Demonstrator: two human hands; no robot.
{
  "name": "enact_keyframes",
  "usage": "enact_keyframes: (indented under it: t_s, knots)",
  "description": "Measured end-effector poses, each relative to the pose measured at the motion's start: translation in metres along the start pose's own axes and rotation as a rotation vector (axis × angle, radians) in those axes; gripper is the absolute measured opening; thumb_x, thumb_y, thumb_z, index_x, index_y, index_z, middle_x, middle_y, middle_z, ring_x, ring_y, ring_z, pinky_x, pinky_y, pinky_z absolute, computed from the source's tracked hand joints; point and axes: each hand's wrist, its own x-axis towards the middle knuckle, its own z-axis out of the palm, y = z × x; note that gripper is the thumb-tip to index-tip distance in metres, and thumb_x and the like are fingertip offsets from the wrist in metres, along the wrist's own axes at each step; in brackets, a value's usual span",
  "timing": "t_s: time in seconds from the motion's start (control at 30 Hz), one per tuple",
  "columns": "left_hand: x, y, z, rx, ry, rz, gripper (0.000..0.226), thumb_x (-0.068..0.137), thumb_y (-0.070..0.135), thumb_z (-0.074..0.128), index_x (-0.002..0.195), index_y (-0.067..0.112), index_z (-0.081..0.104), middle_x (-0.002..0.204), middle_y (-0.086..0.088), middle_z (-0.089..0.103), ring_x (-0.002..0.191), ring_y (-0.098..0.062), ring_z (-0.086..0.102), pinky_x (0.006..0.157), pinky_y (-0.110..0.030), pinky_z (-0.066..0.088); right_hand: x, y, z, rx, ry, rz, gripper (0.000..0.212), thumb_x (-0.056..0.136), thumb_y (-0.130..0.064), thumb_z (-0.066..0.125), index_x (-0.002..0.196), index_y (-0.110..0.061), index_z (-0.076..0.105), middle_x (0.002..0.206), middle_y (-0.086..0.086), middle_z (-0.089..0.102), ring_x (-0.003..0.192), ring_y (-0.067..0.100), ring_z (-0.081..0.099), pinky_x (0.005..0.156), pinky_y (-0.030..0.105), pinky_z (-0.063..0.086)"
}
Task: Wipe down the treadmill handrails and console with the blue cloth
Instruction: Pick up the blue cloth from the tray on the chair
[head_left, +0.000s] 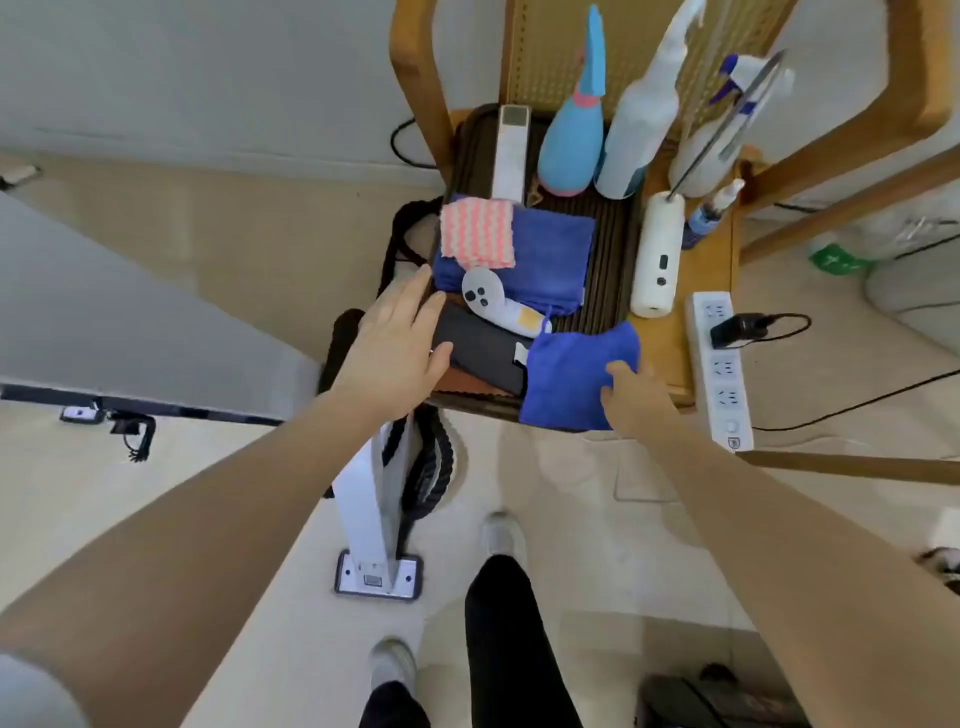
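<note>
A bright blue cloth (569, 376) hangs over the front edge of a wooden chair seat (675, 343). My right hand (631, 400) pinches the cloth's right side between thumb and fingers. My left hand (397, 345) is spread flat with fingers apart, resting on a dark folded item (485, 353) at the seat's front left. A grey sloped treadmill part (130, 312) fills the left, with a white upright post (371, 499) below the chair.
The seat also holds a darker blue towel (545, 260), a pink striped cloth (478, 234), a white remote-like device (498, 301), spray bottles (639, 124) and a white cylinder (657, 254). A power strip (719, 364) with cables lies to the right. My feet stand on the pale floor.
</note>
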Motion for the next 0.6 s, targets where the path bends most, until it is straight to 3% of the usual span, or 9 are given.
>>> enact_keyframes:
  t_s: [0.13,0.23,0.33,0.47,0.6]
  knots:
    - [0.013,0.007,0.045,-0.035,-0.055,-0.048,0.057,0.090,0.029,0.041,0.136,-0.005,0.039,0.151,-0.023,0.022,0.139,-0.037,0.025,0.113,-0.047,0.026,0.027,0.020,0.028,0.423,0.034,0.182,0.054,0.095,-0.014,0.046,0.144,-0.005,0.024,0.138,0.022,0.041,0.124,0.039,0.043,0.102,0.046,0.036]
    - [0.009,0.012,0.066,-0.019,-0.097,-0.042,0.057,0.088,0.029,0.040,0.135,-0.005,0.041,0.150,-0.024,0.025,0.138,-0.038,0.027,0.112,-0.045,0.024,0.030,0.027,0.043,0.637,0.076,0.243,0.058,0.094,-0.013,0.052,0.143,-0.005,0.023,0.143,0.016,0.039,0.128,0.034,0.041,0.105,0.041,0.036]
    - [0.006,0.021,0.063,-0.002,-0.097,-0.011,0.051,0.093,0.024,0.048,0.135,-0.004,0.041,0.151,-0.022,0.024,0.139,-0.037,0.026,0.112,-0.043,0.024,0.020,0.029,0.036,0.563,0.096,0.243,0.046,0.093,-0.014,0.053,0.134,-0.001,0.038,0.135,0.017,0.047,0.121,0.034,0.048,0.098,0.040,0.040]
    - [-0.006,0.040,0.035,-0.066,-0.057,-0.007,0.047,0.093,0.020,0.049,0.134,-0.004,0.043,0.151,-0.021,0.023,0.138,-0.036,0.026,0.111,-0.043,0.025,-0.012,0.022,0.015,0.536,0.132,0.035,0.030,0.093,-0.012,0.052,0.119,0.002,0.051,0.102,0.013,0.055,0.097,0.030,0.052,0.080,0.034,0.039]
    - [-0.026,0.062,0.004,-0.098,-0.090,0.088,0.049,0.090,0.030,0.039,0.120,-0.004,0.057,0.145,-0.025,0.035,0.131,-0.038,0.038,0.106,-0.047,0.035,-0.059,0.005,-0.016,0.491,0.077,-0.161,0.021,0.093,-0.010,0.048,0.107,0.000,0.061,0.091,0.015,0.057,0.082,0.024,0.049,0.073,0.035,0.039]
